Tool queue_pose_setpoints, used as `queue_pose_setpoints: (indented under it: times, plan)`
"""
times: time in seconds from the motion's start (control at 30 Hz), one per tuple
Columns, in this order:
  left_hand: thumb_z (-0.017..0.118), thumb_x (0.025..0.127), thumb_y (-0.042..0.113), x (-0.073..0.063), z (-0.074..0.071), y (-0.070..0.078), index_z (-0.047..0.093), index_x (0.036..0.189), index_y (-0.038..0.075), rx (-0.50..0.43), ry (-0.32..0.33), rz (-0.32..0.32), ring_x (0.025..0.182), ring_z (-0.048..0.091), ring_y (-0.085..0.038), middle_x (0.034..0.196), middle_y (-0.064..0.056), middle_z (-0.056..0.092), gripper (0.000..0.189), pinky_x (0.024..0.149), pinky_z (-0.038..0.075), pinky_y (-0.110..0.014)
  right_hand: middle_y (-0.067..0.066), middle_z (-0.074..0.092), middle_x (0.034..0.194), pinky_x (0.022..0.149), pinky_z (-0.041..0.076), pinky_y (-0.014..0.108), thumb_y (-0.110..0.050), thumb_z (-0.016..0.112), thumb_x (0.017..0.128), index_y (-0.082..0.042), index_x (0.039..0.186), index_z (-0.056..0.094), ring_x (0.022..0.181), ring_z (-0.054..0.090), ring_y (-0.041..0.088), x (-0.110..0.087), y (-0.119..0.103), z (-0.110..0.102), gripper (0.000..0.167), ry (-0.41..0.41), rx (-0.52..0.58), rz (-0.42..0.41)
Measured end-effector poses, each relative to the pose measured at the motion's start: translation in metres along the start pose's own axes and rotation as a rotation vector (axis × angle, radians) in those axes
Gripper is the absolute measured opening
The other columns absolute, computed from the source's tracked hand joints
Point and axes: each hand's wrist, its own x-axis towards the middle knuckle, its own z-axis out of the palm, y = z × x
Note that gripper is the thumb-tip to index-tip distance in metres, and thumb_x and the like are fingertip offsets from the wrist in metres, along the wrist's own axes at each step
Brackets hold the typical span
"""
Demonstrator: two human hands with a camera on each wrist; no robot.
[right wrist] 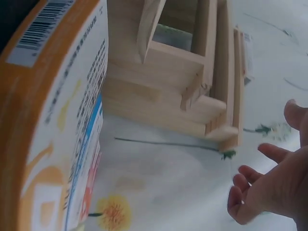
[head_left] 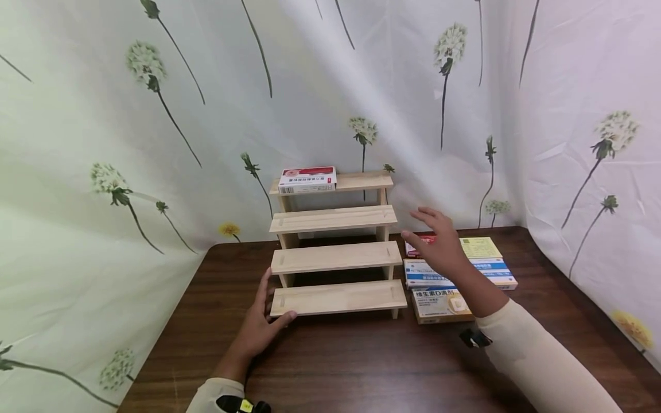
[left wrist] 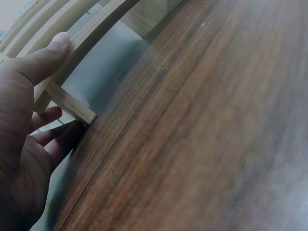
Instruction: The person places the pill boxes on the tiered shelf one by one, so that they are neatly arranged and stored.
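Observation:
A pale wooden step shelf (head_left: 338, 259) with several tiers stands on the dark table. My left hand (head_left: 258, 327) holds its lower left corner. In the left wrist view the thumb (left wrist: 57, 48) lies against the lowest tier's front edge, and the other fingers reach past the end near the leg (left wrist: 72, 105). On the top tier, at the left, lies a white and red medicine box (head_left: 307, 179). My right hand (head_left: 439, 244) hovers empty with parted fingers, right of the shelf and over several medicine boxes; the right wrist view shows its fingers (right wrist: 274, 152) loosely bent.
Right of the shelf lie a white and orange box (head_left: 439, 305), blue and white boxes (head_left: 493, 274), a yellow box (head_left: 481, 247) and a red box (head_left: 413, 251), close together. A flower-printed curtain (head_left: 320, 115) hangs behind and at both sides of the table (head_left: 330, 367).

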Motion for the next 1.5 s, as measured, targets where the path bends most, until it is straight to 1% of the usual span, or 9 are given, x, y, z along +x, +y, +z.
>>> queue_pose_setpoints:
  times: [0.17,0.27,0.37,0.53,0.7,1.03,1.27,1.4,1.5]
  plan:
    - [0.088,0.096,0.021,0.0,0.0,0.001,0.003,0.175,0.044,0.009,0.004,-0.015,0.136,0.065,-0.047,0.16,-0.028,0.049,0.119,0.098,0.061,-0.038,0.023,0.04,0.173,0.124,0.032,0.076,-0.039,0.072,0.108,-0.007,0.162,0.052,0.162,0.032,0.05,-0.012,0.009,-0.019,0.066,-0.034,0.017,0.076]
    - [0.088,0.096,0.022,0.0,0.0,0.002,0.003,0.175,0.044,0.015,0.002,-0.026,0.137,0.065,-0.047,0.161,-0.028,0.049,0.119,0.098,0.061,-0.038,0.024,0.042,0.171,0.12,0.036,0.077,-0.038,0.071,0.109,-0.007,0.162,0.052,0.158,0.039,0.05,-0.02,0.018,-0.029,0.065,-0.017,0.009,0.098]
    - [0.088,0.096,0.022,0.0,-0.001,0.003,0.003,0.175,0.044,0.015,-0.001,-0.027,0.137,0.064,-0.047,0.161,-0.028,0.049,0.118,0.099,0.061,-0.039,0.025,0.042,0.17,0.118,0.037,0.078,-0.036,0.072,0.108,-0.006,0.163,0.051,0.154,0.043,0.051,-0.026,0.027,-0.039,0.066,-0.001,-0.002,0.125]
    - [0.088,0.096,0.022,0.001,-0.001,0.002,0.002,0.175,0.045,0.01,-0.002,-0.026,0.138,0.064,-0.047,0.162,-0.028,0.048,0.118,0.1,0.06,-0.04,0.027,0.04,0.171,0.12,0.033,0.078,-0.039,0.076,0.105,-0.004,0.164,0.049,0.155,0.04,0.054,-0.034,0.041,-0.054,0.074,-0.013,-0.037,0.178]
    - [0.088,0.096,0.023,0.001,-0.001,0.002,0.002,0.175,0.046,0.012,-0.003,-0.034,0.139,0.063,-0.047,0.162,-0.027,0.047,0.118,0.101,0.06,-0.041,0.031,0.042,0.168,0.118,0.034,0.079,-0.035,0.079,0.103,-0.001,0.163,0.048,0.153,0.04,0.056,-0.041,0.059,-0.066,0.076,-0.02,-0.07,0.178]
    - [0.087,0.097,0.022,0.0,0.0,0.002,0.001,0.176,0.044,0.01,-0.005,-0.019,0.137,0.065,-0.046,0.162,-0.028,0.048,0.119,0.098,0.06,-0.037,0.037,0.034,0.17,0.115,0.032,0.082,-0.045,0.077,0.103,-0.001,0.167,0.04,0.154,0.032,0.064,-0.05,0.087,-0.089,0.086,-0.107,-0.184,0.238]
    - [0.087,0.097,0.021,0.001,0.0,0.0,0.002,0.175,0.045,0.0,-0.004,-0.013,0.137,0.064,-0.047,0.162,-0.029,0.048,0.119,0.098,0.06,-0.038,0.039,0.026,0.171,0.116,0.028,0.084,-0.038,0.082,0.1,0.001,0.169,0.036,0.154,0.026,0.065,-0.055,0.107,-0.1,0.091,-0.14,-0.145,0.251]
    - [0.087,0.097,0.02,0.001,0.0,0.0,0.002,0.175,0.044,-0.006,-0.003,-0.017,0.137,0.064,-0.047,0.163,-0.029,0.048,0.119,0.098,0.06,-0.037,0.04,0.025,0.171,0.115,0.028,0.085,-0.035,0.086,0.096,0.003,0.167,0.036,0.155,0.024,0.065,-0.056,0.122,-0.106,0.095,-0.18,-0.142,0.247]
    - [0.087,0.096,0.021,0.001,0.0,0.0,0.002,0.175,0.044,-0.004,-0.005,-0.02,0.137,0.064,-0.046,0.162,-0.028,0.048,0.118,0.098,0.06,-0.037,0.041,0.023,0.171,0.115,0.027,0.086,-0.033,0.087,0.095,0.003,0.169,0.034,0.155,0.022,0.065,-0.058,0.135,-0.111,0.098,-0.214,-0.117,0.266]
